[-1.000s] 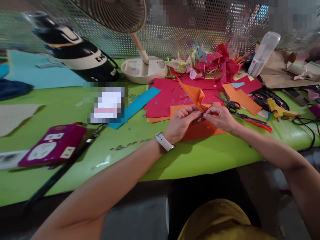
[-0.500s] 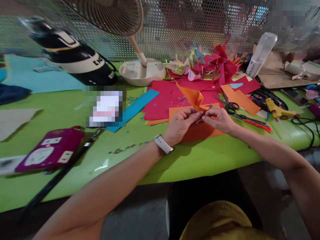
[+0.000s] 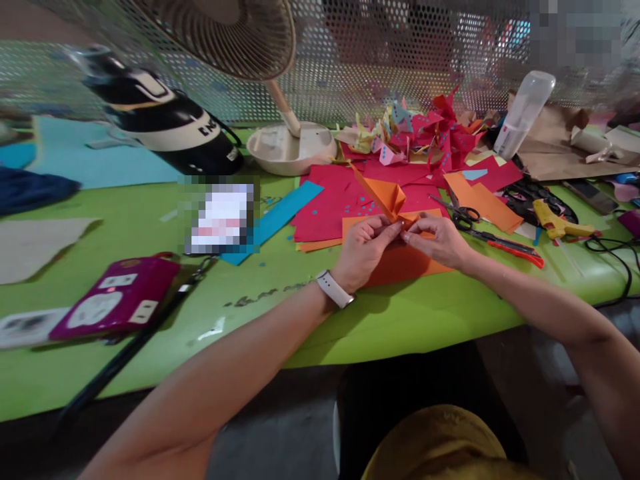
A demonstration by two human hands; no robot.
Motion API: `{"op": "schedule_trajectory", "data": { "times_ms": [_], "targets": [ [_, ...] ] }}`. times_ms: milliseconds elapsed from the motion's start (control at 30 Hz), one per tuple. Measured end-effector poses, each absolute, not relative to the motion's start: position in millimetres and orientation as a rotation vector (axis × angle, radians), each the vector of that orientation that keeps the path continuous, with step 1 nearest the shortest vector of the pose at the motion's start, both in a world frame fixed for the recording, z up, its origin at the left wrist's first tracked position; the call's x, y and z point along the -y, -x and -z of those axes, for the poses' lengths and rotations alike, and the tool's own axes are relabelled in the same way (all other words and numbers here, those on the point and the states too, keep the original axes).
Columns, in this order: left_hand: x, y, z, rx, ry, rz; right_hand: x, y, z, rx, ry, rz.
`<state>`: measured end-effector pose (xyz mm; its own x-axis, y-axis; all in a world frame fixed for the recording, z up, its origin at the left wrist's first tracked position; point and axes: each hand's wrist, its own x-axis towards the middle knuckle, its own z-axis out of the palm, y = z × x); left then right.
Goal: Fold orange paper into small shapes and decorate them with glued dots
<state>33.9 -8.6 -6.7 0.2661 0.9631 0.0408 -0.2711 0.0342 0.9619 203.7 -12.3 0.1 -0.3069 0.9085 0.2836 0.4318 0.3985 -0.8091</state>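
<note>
Between my two hands is a folded orange origami paper (image 3: pixel 384 192), with a long pointed flap rising up and to the left. My left hand (image 3: pixel 367 245), with a white watch band on the wrist, pinches its lower part between thumb and fingers. From the other side my right hand (image 3: pixel 434 238) pinches the lower right edge, fingertips close to the left thumb. The fingers hide the bottom of the fold. Beneath the hands lies a flat orange sheet (image 3: pixel 415 265), partly over a stack of red paper (image 3: pixel 320 210).
Folded paper pieces (image 3: pixel 425 130) are heaped behind the red stack. Scissors (image 3: pixel 463 215), a red cutter (image 3: pixel 515 252) and a yellow glue gun (image 3: pixel 557 220) lie right. Leftward are a blue strip (image 3: pixel 280 220), a phone (image 3: pixel 223 217), a purple case (image 3: pixel 115 297), a bottle (image 3: pixel 170 120) and a fan (image 3: pixel 293 147).
The view has shifted slightly, so objects on the left appear a little farther right. Both hands keep their pinch on the orange origami paper, with almost no visible change in the fold.
</note>
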Motion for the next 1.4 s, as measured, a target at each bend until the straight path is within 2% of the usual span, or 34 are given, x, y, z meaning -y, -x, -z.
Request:
{"op": "schedule_trajectory", "data": {
  "times_ms": [200,433,1400],
  "targets": [
    [5.6,-34.0,5.9,-0.827,-1.062,-1.156,7.4,-207.2,3.2,1.920,1.140,-0.803],
    [4.3,-33.6,4.8,-0.759,-1.055,-1.164,4.5,-213.4,0.7,1.845,1.056,-1.027],
    [8.0,-33.9,9.6,-0.731,-1.074,-1.089,9.8,-213.6,-5.3,1.805,1.133,-1.033]
  ]
}}
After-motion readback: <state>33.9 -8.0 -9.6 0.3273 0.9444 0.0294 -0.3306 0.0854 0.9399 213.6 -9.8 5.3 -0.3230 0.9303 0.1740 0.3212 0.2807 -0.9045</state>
